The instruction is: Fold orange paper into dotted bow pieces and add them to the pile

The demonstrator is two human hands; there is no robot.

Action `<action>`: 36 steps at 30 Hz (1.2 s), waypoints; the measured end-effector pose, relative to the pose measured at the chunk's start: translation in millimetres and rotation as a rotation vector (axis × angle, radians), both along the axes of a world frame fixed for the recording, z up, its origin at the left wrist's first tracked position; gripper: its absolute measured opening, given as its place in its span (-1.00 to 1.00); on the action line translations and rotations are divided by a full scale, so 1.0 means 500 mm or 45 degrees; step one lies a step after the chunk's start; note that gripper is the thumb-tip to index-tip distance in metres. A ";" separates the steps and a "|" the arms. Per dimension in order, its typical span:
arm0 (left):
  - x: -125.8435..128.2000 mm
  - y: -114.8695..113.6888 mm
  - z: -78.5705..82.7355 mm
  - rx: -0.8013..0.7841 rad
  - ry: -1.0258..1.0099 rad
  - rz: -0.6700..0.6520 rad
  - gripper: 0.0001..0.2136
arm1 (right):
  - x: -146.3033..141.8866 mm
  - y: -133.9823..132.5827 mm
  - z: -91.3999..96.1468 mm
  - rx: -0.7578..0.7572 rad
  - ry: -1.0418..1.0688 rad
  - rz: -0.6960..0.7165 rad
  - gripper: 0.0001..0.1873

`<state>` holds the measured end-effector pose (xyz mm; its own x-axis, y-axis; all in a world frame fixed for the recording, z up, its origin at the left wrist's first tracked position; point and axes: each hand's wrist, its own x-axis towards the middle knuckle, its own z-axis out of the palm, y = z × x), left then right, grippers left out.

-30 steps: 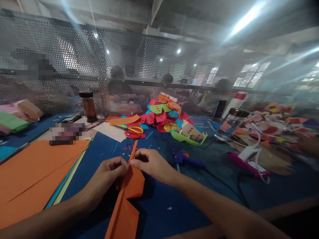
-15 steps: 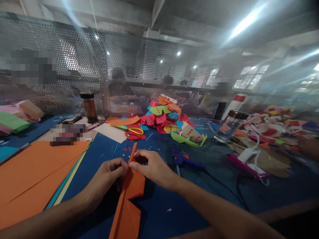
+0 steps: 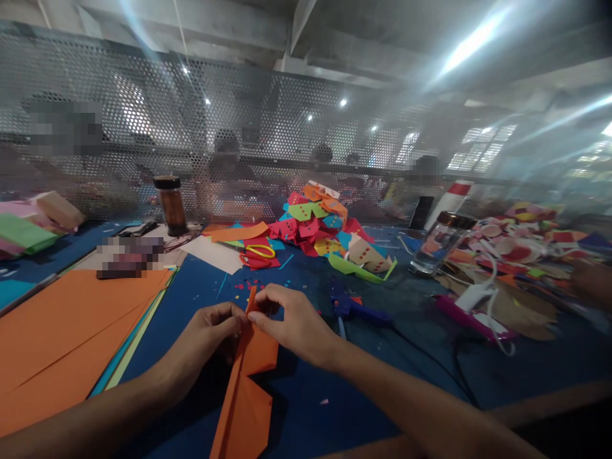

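Observation:
Both hands pinch a strip of folded orange paper [image 3: 255, 382] near its far end. The strip has a notched right side and a narrow fold along its left edge, and runs toward me past the bottom of the view. My left hand [image 3: 205, 338] grips the folded edge from the left, thumb against fingers. From the right, my right hand [image 3: 291, 325] holds the same end, its thumb close to my left fingertips. Beyond the hands lie scissors [image 3: 261, 253] with yellow and red handles. Small coloured paper scraps [image 3: 243, 288] are scattered just past the paper's tip.
A blue glue gun [image 3: 361, 310] with a black cord lies to the right. Large orange sheets [image 3: 62, 331] are stacked at left. Behind stand a dark bottle [image 3: 171, 207], a heap of dotted paper pieces [image 3: 310, 223] and a clear bottle [image 3: 440, 245]. A purple power strip [image 3: 473, 319] lies farther right.
The far tip of the orange paper has dropped slightly toward me and tilted left. My hands keep nearly the same place and grip.

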<state>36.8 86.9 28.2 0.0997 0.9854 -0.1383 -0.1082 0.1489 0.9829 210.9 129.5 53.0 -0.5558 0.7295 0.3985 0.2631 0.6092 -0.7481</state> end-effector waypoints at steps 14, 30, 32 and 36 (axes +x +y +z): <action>-0.005 -0.006 0.008 -0.070 -0.096 0.003 -0.73 | 0.007 0.005 -0.015 0.402 -0.070 0.066 -0.83; -0.012 0.003 -0.001 -0.030 -0.069 -0.018 -0.69 | 0.008 0.002 0.007 -0.069 -0.053 -0.013 -0.88; -0.013 0.002 0.000 -0.027 -0.063 -0.025 -0.69 | 0.008 0.006 0.006 -0.170 -0.050 -0.044 -0.89; -0.013 -0.001 0.003 -0.023 -0.055 -0.045 -0.67 | 0.010 0.014 0.005 -0.276 -0.057 -0.038 -0.83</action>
